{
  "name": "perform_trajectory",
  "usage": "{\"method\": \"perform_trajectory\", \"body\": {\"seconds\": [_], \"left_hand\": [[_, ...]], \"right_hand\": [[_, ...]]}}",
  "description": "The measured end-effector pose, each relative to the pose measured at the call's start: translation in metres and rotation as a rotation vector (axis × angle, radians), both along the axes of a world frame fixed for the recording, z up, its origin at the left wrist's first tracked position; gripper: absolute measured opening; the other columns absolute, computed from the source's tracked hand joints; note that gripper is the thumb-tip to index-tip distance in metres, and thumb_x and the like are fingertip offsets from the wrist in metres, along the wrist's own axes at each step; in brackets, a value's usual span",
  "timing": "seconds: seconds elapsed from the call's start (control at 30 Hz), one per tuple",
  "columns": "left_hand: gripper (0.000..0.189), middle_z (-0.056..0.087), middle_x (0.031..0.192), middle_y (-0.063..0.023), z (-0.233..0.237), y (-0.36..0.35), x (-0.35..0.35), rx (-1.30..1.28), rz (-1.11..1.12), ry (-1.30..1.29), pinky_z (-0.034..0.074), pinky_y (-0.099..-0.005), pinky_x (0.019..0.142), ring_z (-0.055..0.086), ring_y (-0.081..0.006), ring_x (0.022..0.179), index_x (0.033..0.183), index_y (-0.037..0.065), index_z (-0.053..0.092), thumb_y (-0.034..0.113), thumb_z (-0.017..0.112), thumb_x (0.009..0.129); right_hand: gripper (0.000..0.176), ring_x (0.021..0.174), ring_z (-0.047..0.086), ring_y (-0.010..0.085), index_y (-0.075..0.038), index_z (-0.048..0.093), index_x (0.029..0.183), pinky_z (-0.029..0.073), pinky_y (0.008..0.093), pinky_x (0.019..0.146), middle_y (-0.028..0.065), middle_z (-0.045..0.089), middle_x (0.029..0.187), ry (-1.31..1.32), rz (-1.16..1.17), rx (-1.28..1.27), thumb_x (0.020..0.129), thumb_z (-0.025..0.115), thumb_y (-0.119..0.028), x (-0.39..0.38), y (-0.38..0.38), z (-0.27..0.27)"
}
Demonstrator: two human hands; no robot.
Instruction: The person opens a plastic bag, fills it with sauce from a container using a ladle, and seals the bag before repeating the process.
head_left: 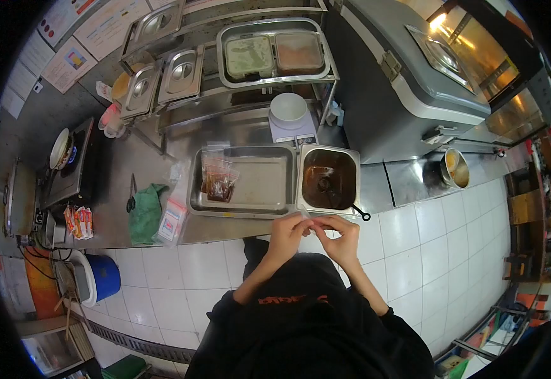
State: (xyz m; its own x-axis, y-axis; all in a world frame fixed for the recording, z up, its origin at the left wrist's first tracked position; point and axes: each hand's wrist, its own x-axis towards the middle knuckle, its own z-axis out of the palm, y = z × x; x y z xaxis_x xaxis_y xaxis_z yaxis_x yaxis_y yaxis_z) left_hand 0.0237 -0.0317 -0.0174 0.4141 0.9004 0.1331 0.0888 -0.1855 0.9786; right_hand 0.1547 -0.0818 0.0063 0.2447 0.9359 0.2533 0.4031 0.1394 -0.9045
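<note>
The small clear plastic bag is what I see held up between both hands, just in front of the near edge of the stainless steel counter. The left hand and the right hand meet at it with their fingertips drawn together, each pinching the thin film. The bag is so clear that I cannot make out whether anything is inside.

Directly beyond the hands stands a square steel pan of dark brown sauce, with a black ladle handle sticking out over its near corner. Touching that pan on its left is a wide shallow steel tray, and in the tray's left end lies a clear packet with dark contents.

Behind the pans, a white bowl rests on a small grey scale. Farther left on the counter lie a crumpled green cloth and black-handled scissors. A blue bucket stands on the white tiled floor.
</note>
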Motion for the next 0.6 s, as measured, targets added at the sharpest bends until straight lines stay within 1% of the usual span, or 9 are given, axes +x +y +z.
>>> {"method": "perform_trajectory", "body": {"seconds": [0.17,0.23,0.27,0.3,0.37,0.43,0.47,0.53,0.6], "left_hand": [[0.011,0.051,0.061,-0.0129,0.006,-0.004,0.009,0.206,0.004,0.106,0.041,-0.0320,0.051,0.053,-0.0267,0.057,0.072,-0.002,0.054,0.006,0.054,0.079],[0.009,0.050,0.062,-0.0137,0.006,-0.005,0.008,0.233,0.001,0.145,0.041,-0.0337,0.052,0.053,-0.0294,0.059,0.071,-0.001,0.053,0.005,0.054,0.077],[0.008,0.050,0.062,-0.0140,0.006,-0.005,0.005,0.260,-0.013,0.173,0.040,-0.0326,0.050,0.051,-0.0288,0.055,0.071,-0.001,0.053,0.004,0.055,0.076],[0.007,0.049,0.062,-0.0143,0.006,-0.005,0.004,0.287,-0.028,0.201,0.039,-0.0314,0.048,0.050,-0.0281,0.051,0.072,-0.002,0.053,0.003,0.056,0.075],[0.008,0.050,0.060,-0.0144,0.008,-0.010,0.004,0.296,-0.013,0.237,0.040,-0.0324,0.048,0.051,-0.0291,0.051,0.070,-0.001,0.054,0.005,0.057,0.072],[0.009,0.052,0.059,-0.0146,0.013,-0.010,0.002,0.307,0.004,0.276,0.040,-0.0334,0.048,0.053,-0.0300,0.052,0.067,-0.001,0.055,0.007,0.057,0.070],[0.012,0.053,0.057,-0.0147,0.017,-0.006,-0.002,0.266,-0.010,0.371,0.041,-0.0346,0.049,0.054,-0.0306,0.053,0.065,0.000,0.055,0.010,0.058,0.069],[0.015,0.053,0.056,-0.0148,0.020,0.003,-0.009,0.223,-0.022,0.464,0.041,-0.0358,0.049,0.055,-0.0312,0.053,0.062,0.001,0.056,0.013,0.058,0.069],[0.019,0.054,0.052,-0.0136,0.022,0.013,-0.014,0.136,-0.057,0.455,0.043,-0.0409,0.052,0.054,-0.0339,0.056,0.051,0.004,0.054,0.017,0.057,0.065]], "right_hand": [[0.010,0.068,0.065,0.0175,0.002,0.065,0.080,0.048,0.0250,0.060,0.0118,0.064,0.071,0.078,-0.070,-0.069,0.070,0.065,-0.002,0.002,-0.002,-0.014],[0.011,0.060,0.062,0.0182,0.001,0.064,0.078,0.047,0.0251,0.057,0.0103,0.062,0.068,-0.039,-0.135,-0.038,0.067,0.065,-0.001,0.002,-0.002,-0.014],[0.011,0.060,0.062,0.0182,0.001,0.064,0.078,0.047,0.0251,0.057,0.0103,0.062,0.068,-0.041,-0.135,-0.037,0.067,0.065,-0.001,0.006,-0.001,-0.015],[0.012,0.060,0.060,0.0199,0.000,0.063,0.078,0.046,0.0256,0.056,0.0100,0.061,0.070,-0.171,-0.224,0.027,0.065,0.063,0.000,0.012,0.001,-0.018],[0.014,0.060,0.057,0.0216,-0.002,0.062,0.077,0.046,0.0260,0.056,0.0098,0.060,0.072,-0.304,-0.310,0.089,0.063,0.062,0.002,0.015,0.002,-0.021],[0.020,0.079,0.055,0.0275,-0.005,0.063,0.078,0.045,0.0318,0.068,0.0120,0.056,0.089,-0.359,-0.224,0.203,0.061,0.059,0.003,0.012,0.001,-0.022],[0.020,0.079,0.055,0.0275,-0.005,0.063,0.078,0.045,0.0318,0.068,0.0120,0.056,0.089,-0.359,-0.224,0.203,0.061,0.059,0.003,0.012,0.001,-0.018],[0.017,0.098,0.047,0.0328,-0.007,0.063,0.077,0.038,0.0387,0.082,0.0144,0.050,0.106,-0.555,0.073,0.251,0.061,0.060,-0.001,0.012,-0.001,-0.005],[0.016,0.102,0.044,0.0339,-0.007,0.064,0.077,0.034,0.0403,0.086,0.0144,0.049,0.108,-0.553,0.185,0.231,0.062,0.062,-0.003,0.009,-0.003,0.004]]}}
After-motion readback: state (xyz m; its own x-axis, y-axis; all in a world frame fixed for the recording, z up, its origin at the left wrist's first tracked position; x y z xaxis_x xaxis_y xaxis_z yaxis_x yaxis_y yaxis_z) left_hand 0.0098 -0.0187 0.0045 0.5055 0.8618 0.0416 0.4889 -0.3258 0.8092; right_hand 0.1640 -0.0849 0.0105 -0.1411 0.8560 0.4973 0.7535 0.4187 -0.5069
